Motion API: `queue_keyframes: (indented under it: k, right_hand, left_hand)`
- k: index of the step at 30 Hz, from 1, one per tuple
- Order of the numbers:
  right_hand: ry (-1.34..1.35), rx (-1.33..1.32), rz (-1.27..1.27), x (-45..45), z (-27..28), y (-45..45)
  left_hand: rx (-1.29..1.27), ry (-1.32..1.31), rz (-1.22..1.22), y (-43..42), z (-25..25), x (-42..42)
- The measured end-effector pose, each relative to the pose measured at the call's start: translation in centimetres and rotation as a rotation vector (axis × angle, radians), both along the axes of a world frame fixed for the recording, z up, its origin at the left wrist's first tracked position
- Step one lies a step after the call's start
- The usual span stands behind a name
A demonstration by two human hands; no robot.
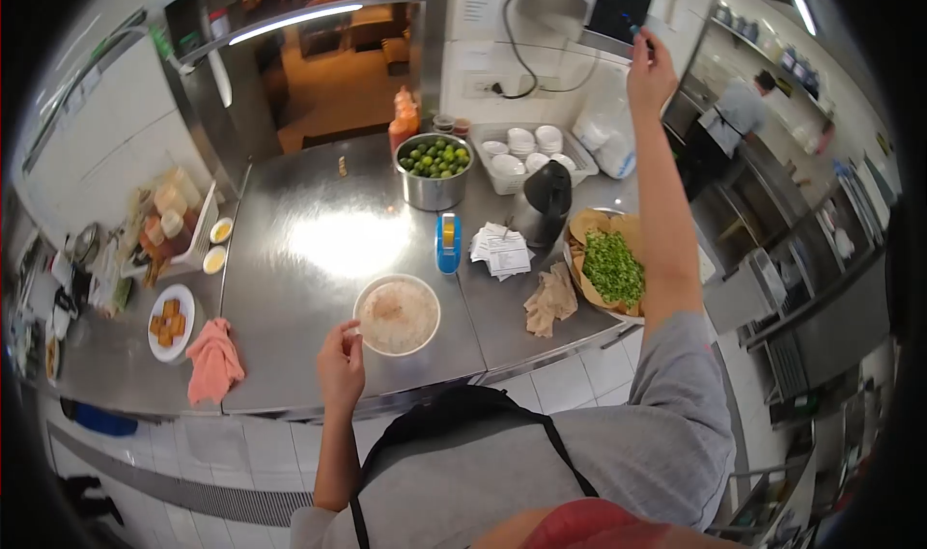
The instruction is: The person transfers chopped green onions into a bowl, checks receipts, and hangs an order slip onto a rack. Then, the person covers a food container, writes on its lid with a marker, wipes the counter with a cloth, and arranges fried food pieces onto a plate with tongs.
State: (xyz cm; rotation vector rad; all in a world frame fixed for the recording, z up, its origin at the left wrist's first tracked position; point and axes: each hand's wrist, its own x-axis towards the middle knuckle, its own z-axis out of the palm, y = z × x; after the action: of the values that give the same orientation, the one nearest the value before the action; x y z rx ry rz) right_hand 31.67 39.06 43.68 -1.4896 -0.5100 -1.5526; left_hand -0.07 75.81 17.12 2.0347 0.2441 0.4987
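A round bowl of pale, rice-like food with a brownish patch on top stands near the counter's front edge. My left hand is at the bowl's left rim, fingers loosely curled and apart; whether they touch the rim is unclear. High on the right, my right hand reaches up to a black device on the wall. Its fingers are pinched together, with a small bluish tip showing at them that is too small to name. Below that arm lies a tray of chopped greens.
On the steel counter stand a pot of limes, a blue tape dispenser, paper slips, a dark jug and a basin of white cups. A pink cloth lies left. Another person works at right.
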Motion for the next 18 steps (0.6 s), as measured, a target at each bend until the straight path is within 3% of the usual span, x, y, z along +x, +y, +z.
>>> queue_keyframes:
  k: [4, 5, 7, 8, 9, 10, 11, 12, 14, 16, 18]
  right_hand:
    - [-0.160, -0.171, -0.281, 11.1, 1.3, -1.8]
    - [-0.091, -0.196, -0.285, 12.9, 1.2, -1.8]
    - [-0.170, -0.428, -0.377, 16.0, 0.8, -2.2]
    - [-0.091, -0.650, -0.586, 20.5, 0.8, -4.6]
    - [0.000, -0.524, -0.413, 20.5, 0.3, -4.1]
    - [0.189, -0.586, -0.597, 20.2, 0.4, -4.0]
    - [-0.040, -0.566, -0.543, 23.2, 0.0, -5.4]
    - [0.110, -0.574, -0.539, 25.7, 0.1, -7.0]
    - [0.026, -0.638, -0.658, 22.7, 0.3, -5.9]
    - [0.023, -0.623, -0.484, 20.6, 0.8, -5.4]
    - [0.011, -0.507, -0.488, 16.3, 1.4, -3.9]
  left_hand:
    - [-0.007, -0.078, 0.162, -1.2, -0.7, -1.2]
    - [-0.028, -0.071, 0.158, -1.1, -1.0, -1.6]
    - [-0.038, -0.026, 0.170, -0.8, -1.9, -2.5]
    - [-0.027, 0.014, 0.181, -0.6, -2.2, -3.2]
    - [-0.051, 0.042, 0.206, -0.5, -2.2, -3.8]
    - [-0.075, 0.065, 0.225, -0.5, -2.2, -4.4]
    - [-0.081, 0.077, 0.251, -0.5, -2.3, -4.9]
    - [-0.083, 0.086, 0.266, -0.3, -2.4, -5.2]
    - [-0.086, 0.104, 0.267, 0.0, -2.7, -5.6]
    - [-0.085, 0.117, 0.239, 0.2, -3.1, -5.5]
    - [-0.065, 0.115, 0.218, 0.4, -2.7, -5.2]
